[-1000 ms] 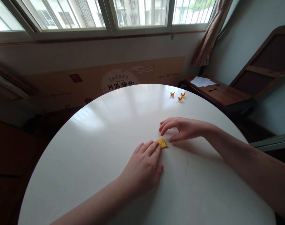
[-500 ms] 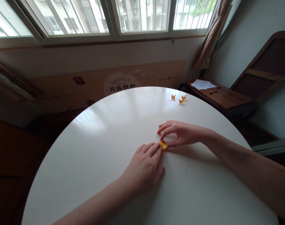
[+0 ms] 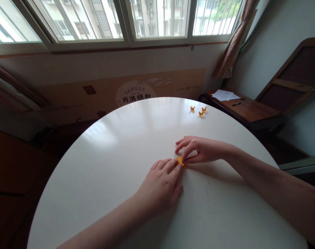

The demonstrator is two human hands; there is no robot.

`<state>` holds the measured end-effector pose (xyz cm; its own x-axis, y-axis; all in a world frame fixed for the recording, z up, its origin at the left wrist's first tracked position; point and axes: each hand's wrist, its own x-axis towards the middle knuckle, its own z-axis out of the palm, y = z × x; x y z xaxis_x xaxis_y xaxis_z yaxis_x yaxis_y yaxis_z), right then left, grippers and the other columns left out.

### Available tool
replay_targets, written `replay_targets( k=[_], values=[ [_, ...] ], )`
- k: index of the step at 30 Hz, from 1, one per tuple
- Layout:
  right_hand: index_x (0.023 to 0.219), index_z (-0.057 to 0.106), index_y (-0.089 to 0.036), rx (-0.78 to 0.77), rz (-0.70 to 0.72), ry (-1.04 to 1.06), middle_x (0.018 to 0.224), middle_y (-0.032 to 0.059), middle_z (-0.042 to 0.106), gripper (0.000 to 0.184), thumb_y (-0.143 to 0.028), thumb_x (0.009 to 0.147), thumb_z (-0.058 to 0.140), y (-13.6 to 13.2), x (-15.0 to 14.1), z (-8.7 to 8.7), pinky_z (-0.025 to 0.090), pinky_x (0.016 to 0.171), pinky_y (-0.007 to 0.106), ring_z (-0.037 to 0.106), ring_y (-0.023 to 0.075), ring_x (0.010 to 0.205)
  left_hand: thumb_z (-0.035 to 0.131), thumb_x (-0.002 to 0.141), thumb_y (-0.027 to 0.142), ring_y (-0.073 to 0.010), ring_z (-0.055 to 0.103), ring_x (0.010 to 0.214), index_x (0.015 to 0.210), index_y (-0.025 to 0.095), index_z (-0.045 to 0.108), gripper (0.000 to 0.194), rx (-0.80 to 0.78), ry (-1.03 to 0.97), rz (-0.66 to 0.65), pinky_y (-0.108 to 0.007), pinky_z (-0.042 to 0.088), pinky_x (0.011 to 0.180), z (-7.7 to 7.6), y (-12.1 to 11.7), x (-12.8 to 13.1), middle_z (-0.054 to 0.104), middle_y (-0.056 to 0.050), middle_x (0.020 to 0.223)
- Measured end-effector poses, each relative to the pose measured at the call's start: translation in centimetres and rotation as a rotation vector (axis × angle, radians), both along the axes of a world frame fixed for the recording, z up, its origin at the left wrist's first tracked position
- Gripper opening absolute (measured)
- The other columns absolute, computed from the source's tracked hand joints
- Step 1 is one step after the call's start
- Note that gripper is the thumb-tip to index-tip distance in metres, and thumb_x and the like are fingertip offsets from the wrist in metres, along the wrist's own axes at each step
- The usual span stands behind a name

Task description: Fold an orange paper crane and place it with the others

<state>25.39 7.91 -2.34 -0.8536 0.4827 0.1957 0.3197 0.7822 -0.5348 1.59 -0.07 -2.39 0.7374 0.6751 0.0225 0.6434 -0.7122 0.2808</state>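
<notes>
A small piece of folded yellow paper (image 3: 180, 160) lies on the white round table (image 3: 100, 180) between my hands. My left hand (image 3: 160, 183) rests flat, palm down, with its fingers stretched out and its fingertips on the paper's left edge. From the right, my right hand (image 3: 196, 150) has its index fingertip and thumb together at the paper's right side; its other fingers curve out behind. Part of the paper is hidden under the fingertips. Farther back on the table stand three small yellow folded paper birds (image 3: 201, 114).
Behind the table a printed cardboard panel (image 3: 162, 86) leans by the wall under barred windows (image 3: 160, 20). At the right, a wooden chair (image 3: 261, 110) holds white paper sheets (image 3: 222, 94) and a small dark object (image 3: 236, 104). Curtains hang at both sides.
My right index finger has come down onto the paper's right part, which was raised and now looks flatter and more pointed. My left hand stays in place. The view has shifted slightly.
</notes>
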Motion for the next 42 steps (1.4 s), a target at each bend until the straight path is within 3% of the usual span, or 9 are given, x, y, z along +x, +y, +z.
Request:
replay_targets(
  k=[7, 14, 27, 33, 42],
  values=[
    [0.089, 0.076, -0.021, -0.036, 0.01, -0.008, 0.109, 0.0059, 0.07, 0.01, -0.024, 0.089, 0.066, -0.18, -0.17, 0.55, 0.039, 0.108, 0.038, 0.058, 0.0215, 0.118, 0.052, 0.091, 0.031, -0.0311, 0.047, 0.129, 0.138, 0.017, 0.05, 0.05, 0.01, -0.022, -0.011, -0.05, 0.037, 0.112, -0.03, -0.08, -0.1, 0.054, -0.01, 0.141],
    [0.093, 0.075, -0.022, -0.051, 0.009, -0.007, 0.112, 0.0053, 0.068, 0.014, -0.021, 0.079, 0.075, -0.07, -0.12, 0.54, 0.04, 0.107, 0.036, 0.058, 0.0227, 0.118, 0.054, 0.09, 0.034, -0.0304, 0.046, 0.13, 0.139, 0.015, 0.05, 0.053, -0.013, -0.024, 0.008, -0.049, 0.036, 0.114, -0.06, 0.1, -0.06, 0.054, -0.01, 0.142],
    [0.092, 0.078, -0.022, 0.022, 0.012, -0.023, 0.111, 0.0072, 0.069, 0.014, -0.031, 0.091, 0.066, -0.09, -0.23, 0.21, 0.043, 0.102, 0.035, 0.059, 0.0218, 0.116, 0.054, 0.089, 0.032, -0.031, 0.047, 0.128, 0.139, 0.016, 0.05, 0.053, -0.013, -0.038, 0.005, -0.049, 0.037, 0.112, 0.04, 0.07, -0.03, 0.055, -0.01, 0.141],
    [0.09, 0.076, -0.021, 0.015, -0.006, -0.026, 0.108, 0.0064, 0.07, 0.013, -0.028, 0.091, 0.065, -0.28, -0.49, 0.31, 0.043, 0.102, 0.037, 0.058, 0.0222, 0.116, 0.054, 0.089, 0.029, -0.0297, 0.048, 0.125, 0.134, 0.02, 0.054, 0.046, -0.012, -0.048, -0.025, -0.049, 0.038, 0.11, 0.3, -0.01, -0.07, 0.057, -0.008, 0.138],
    [0.092, 0.075, -0.023, -0.023, 0.005, -0.054, 0.115, 0.0058, 0.067, 0.01, -0.022, 0.086, 0.068, -0.56, -0.28, 0.89, 0.041, 0.104, 0.037, 0.057, 0.0229, 0.119, 0.055, 0.088, 0.032, -0.0299, 0.047, 0.128, 0.137, 0.017, 0.052, 0.051, -0.028, -0.053, 0.01, -0.049, 0.036, 0.112, -0.15, 0.38, -0.15, 0.056, -0.008, 0.14]
  ],
)
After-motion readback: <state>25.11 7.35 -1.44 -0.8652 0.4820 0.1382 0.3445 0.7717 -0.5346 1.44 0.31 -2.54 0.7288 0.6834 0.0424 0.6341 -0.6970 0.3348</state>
